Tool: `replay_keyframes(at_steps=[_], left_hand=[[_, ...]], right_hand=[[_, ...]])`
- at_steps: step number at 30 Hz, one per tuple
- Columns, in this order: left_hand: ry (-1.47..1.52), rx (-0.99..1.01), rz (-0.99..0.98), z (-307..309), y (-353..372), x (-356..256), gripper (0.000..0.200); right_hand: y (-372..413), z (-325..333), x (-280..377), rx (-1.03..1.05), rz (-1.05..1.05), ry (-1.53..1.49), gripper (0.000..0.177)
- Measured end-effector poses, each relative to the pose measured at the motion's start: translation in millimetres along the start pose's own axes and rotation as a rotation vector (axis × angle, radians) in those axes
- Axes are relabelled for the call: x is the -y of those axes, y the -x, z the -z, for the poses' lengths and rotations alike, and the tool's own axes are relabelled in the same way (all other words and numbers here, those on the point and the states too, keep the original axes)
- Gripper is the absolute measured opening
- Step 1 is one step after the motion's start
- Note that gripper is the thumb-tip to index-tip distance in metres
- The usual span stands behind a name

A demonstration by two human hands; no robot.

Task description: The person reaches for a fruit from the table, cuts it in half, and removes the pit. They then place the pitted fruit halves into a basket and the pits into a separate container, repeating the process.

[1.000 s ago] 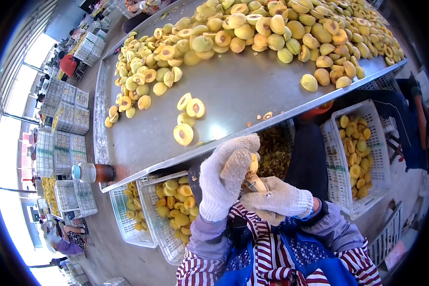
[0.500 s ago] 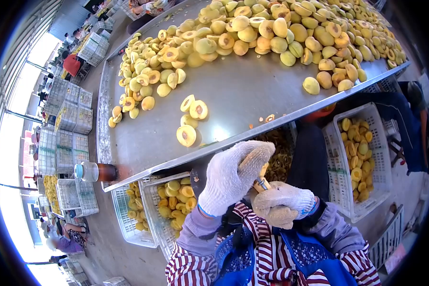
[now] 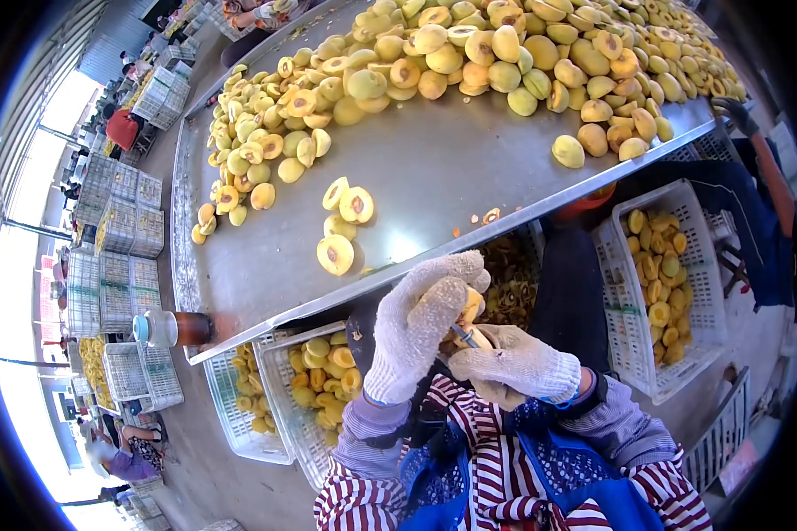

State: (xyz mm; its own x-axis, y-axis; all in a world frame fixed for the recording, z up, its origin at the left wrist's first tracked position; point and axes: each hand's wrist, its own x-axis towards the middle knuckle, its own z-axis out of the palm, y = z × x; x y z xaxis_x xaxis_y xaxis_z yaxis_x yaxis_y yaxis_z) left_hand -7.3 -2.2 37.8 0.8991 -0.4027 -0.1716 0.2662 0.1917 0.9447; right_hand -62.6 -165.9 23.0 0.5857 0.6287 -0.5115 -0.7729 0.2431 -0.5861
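Note:
My left hand point(image 3: 423, 320), in a white knitted glove, grips a yellow peach half point(image 3: 472, 306) between thumb and fingers. My right hand point(image 3: 521, 365), gloved as well, is closed around the light handle of a small pitting tool point(image 3: 464, 336). Its metal end is close to the fruit; whether it cuts into the flesh is hidden by the fingers. Both hands are in front of my body, just below the metal table's near edge. Several cut peach halves point(image 3: 336, 254) rest on the table beyond my left hand.
A large heap of peach halves point(image 3: 434, 62) covers the far part of the metal table point(image 3: 434, 177). White crates point(image 3: 314, 447) of fruit stand below at left, another crate point(image 3: 624, 310) at right. A jar point(image 3: 173, 328) sits by the left corner. A co-worker's dark-gloved hand point(image 3: 735, 115) is at the right edge.
Both hands have shifted slightly left in view, and more of the peach half shows between them. The view has tilted a little. A co-worker's gloved hand has appeared at the table's right edge.

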Motion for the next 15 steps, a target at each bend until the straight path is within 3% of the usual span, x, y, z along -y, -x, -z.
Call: replay_keyframes(at_steps=[2, 3, 6, 7, 11, 14, 15], left_hand=[[-0.129, -0.088, -0.044, -4, 0, 7, 0.028], [-0.396, -0.063, -0.203, 0, -2, 9, 0.026], [-0.701, -0.014, -0.513, -3, -8, 6, 0.026], [-0.442, 0.010, -0.252, -3, -7, 5, 0.028], [-0.121, 0.098, -0.220, -3, -6, 16, 0.030], [0.394, 0.039, 0.034, -20, 6, 8, 0.046], [0.329, -0.021, 0.061, -25, 7, 7, 0.058]], right_hand=[[2, -1, 3, 0.034, -0.010, -0.012, 0.032], [5, -3, 8, 0.017, -0.077, -0.003, 0.033], [-3, 8, -18, 0.137, -0.057, -0.229, 0.034], [-1, 8, -16, 0.201, -0.080, -0.288, 0.034], [0, 11, -16, 0.154, -0.025, -0.170, 0.036], [-10, 14, -32, 0.074, 0.086, -0.082, 0.033], [-12, 15, -37, 0.050, 0.105, -0.075, 0.031]])
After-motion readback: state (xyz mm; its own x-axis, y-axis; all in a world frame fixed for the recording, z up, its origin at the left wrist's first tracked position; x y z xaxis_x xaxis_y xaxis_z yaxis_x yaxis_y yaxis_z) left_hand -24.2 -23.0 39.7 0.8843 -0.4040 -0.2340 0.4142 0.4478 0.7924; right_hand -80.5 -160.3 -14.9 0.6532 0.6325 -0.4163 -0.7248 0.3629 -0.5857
